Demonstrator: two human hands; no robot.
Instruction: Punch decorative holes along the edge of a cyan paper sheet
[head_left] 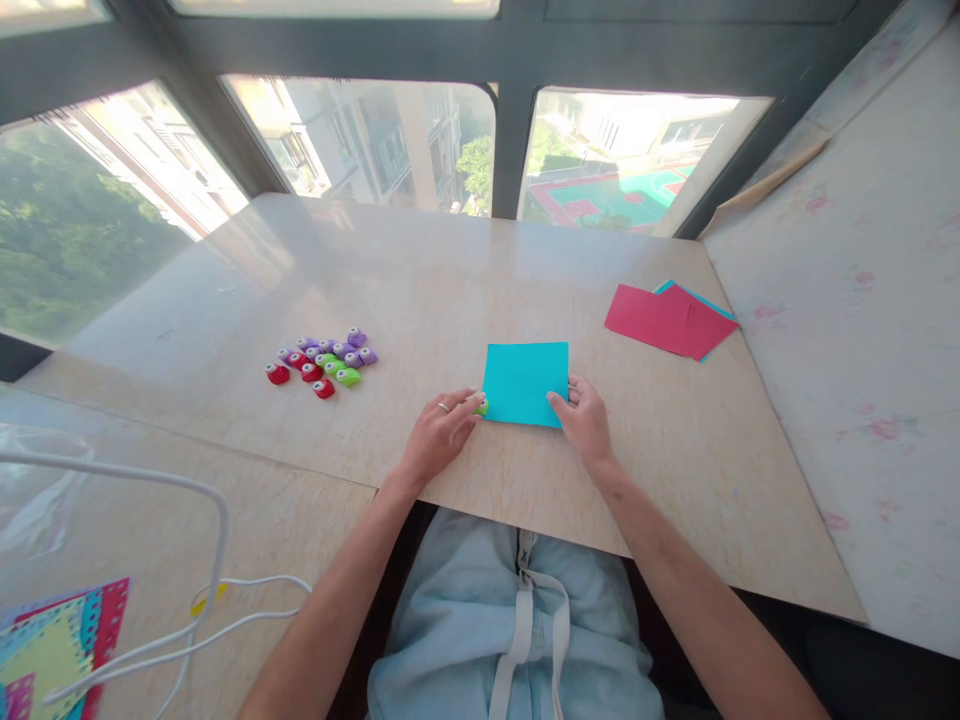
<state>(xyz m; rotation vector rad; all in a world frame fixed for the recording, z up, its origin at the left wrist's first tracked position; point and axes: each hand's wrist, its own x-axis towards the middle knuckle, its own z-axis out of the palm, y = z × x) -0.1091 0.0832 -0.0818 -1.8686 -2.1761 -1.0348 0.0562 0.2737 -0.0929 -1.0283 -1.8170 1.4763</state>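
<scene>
A blue sheet of card (pixel 523 383) lies in front of me, just above or on the tabletop. My right hand (pixel 586 415) pinches its right edge, thumb on top and fingers beneath. At the lower left corner of the card, my left hand (pixel 444 425) is closed on a small green craft punch (pixel 482 407), mostly hidden by the fingers. The punch touches the card's edge; whether the card sits inside its slot I cannot tell. To the left stands a cluster of similar punches: purple (pixel 357 337), green (pixel 348 377) and red (pixel 277 373).
Red cards (pixel 649 318) overlap a blue one at the right, near the flowered wall (pixel 862 350). White cables (pixel 217 510) cross the lower left, above colourful sheets with punched edges (pixel 56 640). Windows line the table's far side; the near table edge is at my lap.
</scene>
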